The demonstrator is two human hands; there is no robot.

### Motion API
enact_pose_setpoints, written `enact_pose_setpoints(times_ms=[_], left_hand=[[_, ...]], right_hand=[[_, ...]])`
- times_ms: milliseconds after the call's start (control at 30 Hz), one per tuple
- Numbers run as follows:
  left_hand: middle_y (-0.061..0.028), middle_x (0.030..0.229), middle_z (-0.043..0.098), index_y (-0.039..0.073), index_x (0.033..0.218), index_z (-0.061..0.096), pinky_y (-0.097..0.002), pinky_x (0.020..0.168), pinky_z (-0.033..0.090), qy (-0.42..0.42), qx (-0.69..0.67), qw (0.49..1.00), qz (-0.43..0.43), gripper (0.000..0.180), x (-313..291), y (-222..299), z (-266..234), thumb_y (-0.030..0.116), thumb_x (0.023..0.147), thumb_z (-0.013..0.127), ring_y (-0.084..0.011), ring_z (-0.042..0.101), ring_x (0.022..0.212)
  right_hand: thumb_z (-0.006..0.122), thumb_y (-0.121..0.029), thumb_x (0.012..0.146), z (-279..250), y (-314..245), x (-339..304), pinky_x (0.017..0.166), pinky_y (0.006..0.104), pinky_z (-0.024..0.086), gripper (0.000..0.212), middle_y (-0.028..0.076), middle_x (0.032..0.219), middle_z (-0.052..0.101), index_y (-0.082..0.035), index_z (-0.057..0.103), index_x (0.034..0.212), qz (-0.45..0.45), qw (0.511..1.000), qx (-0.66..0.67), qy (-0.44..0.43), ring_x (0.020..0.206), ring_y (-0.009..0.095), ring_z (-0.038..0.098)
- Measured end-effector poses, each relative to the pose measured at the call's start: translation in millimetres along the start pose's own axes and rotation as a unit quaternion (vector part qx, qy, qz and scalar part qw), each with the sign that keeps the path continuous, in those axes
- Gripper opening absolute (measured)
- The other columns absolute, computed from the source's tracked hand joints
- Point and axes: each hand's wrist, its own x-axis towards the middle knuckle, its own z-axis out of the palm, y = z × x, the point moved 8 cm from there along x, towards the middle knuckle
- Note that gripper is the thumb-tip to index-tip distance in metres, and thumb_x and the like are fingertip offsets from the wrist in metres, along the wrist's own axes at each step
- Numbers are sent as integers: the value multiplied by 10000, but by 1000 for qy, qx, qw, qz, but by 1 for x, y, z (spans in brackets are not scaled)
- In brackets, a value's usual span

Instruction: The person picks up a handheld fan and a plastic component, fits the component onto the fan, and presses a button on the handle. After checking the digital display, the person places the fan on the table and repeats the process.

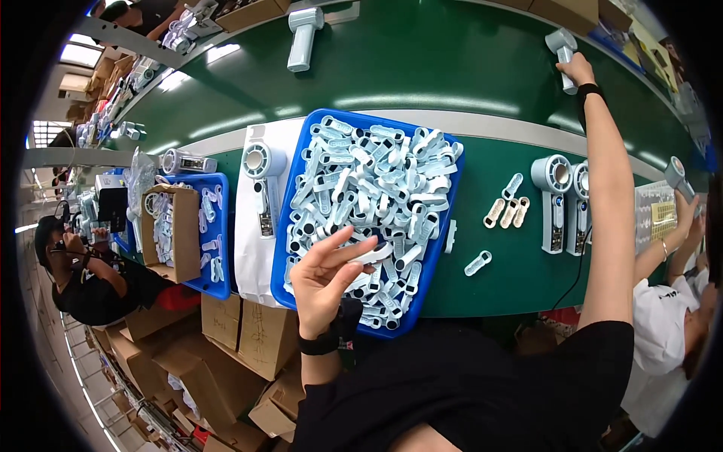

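Note:
My left hand [320, 290] is over a blue tray [418, 307] heaped with small pale-blue plastic covers. Thumb and fingers pinch one small pale-blue cover [373, 255]. Stretched far out to the right, my right hand [578, 71] grips the handle of a pale-blue handheld fan [562, 50] over the green belt. Near that arm, two handheld fans [555, 197] with exposed circuit boards lie side by side on the green table. Several loose covers [513, 185] are between them and the tray. Another fan [263, 164] with an open handle is on white paper left of the tray.
Along the green belt [444, 60] sits another handheld fan [303, 41]. A cardboard box [184, 233] of parts stands in a second blue tray [218, 282] at left. Co-workers are on both sides; one at right holds a fan [678, 177]. Cardboard cartons [260, 331] fill the lower left.

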Motion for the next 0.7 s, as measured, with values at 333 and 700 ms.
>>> enact_pose_setpoints(times_ms=[333,700], left_hand=[[-207,1052,576,-52,1225,420,-377,797,530,-60,-31,998,-5,367,-6,0,11,-63,861,459,-291,612,935],[-96,862,593,-45,1145,506,-278,742,515,-4,13,1000,-24,341,8,1,73,-20,814,589,-189,621,865]], right_hand=[[522,-270,898,-69,-121,-206,844,318,489,442,138,1077,574,52,452,1192,-133,742,547,-365,901,200,604],[764,-128,670,-16,-169,-440,675,294,494,725,80,938,535,30,352,1245,-40,677,607,-415,792,156,585]])
